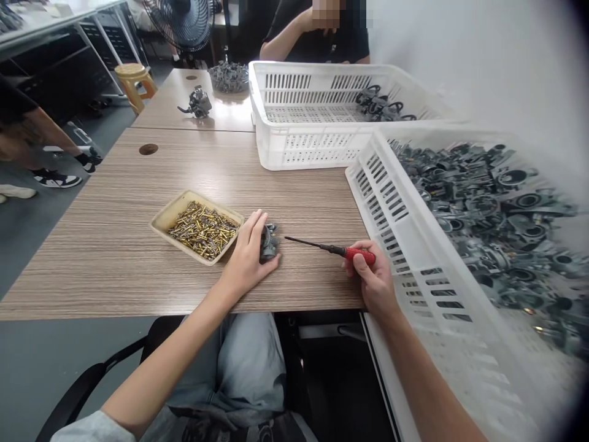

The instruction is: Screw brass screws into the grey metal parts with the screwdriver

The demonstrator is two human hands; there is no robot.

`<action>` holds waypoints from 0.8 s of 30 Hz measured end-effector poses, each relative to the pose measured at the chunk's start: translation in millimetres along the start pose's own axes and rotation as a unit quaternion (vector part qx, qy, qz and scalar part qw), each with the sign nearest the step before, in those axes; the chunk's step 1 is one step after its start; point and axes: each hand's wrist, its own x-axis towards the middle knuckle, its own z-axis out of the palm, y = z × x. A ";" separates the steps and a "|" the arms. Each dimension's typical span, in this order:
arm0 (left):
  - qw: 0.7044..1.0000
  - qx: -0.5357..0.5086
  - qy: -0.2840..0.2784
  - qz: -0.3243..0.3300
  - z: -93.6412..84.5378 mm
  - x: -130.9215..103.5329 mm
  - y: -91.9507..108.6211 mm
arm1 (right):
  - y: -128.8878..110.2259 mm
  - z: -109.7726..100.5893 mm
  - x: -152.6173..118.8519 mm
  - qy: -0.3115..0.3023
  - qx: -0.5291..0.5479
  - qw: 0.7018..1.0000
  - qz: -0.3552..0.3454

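Note:
My left hand (248, 255) is wrapped round a small grey metal part (269, 241) on the wooden table (115, 239), its fingers covering the part's left side. In my right hand (375, 276) is a red-handled screwdriver (361, 255); its dark shaft points left, and the tip stops a little short of the metal part. Just left of my left hand sits a shallow cream tray (162, 226) full of brass-coloured screws (202, 230).
On the right stands a white basket (446, 270) heaped with grey metal parts. Behind it, another white basket (294, 144) holds some. Farther back are one loose part (199, 102), a filled bowl (229, 78), a fan (184, 21), a stool (133, 77) and a seated person (285, 34).

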 end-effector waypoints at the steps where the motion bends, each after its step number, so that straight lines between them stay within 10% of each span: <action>1: 1.000 -0.004 -0.002 -0.011 0.4 -0.1 -0.7 | -1.2 0.3 -0.2 -0.005 -0.001 1.000 -0.001; 24: 0.999 -0.014 -0.044 0.006 -2.8 -0.1 -0.6 | -1.0 -0.2 -0.1 -0.028 -0.072 0.997 -0.007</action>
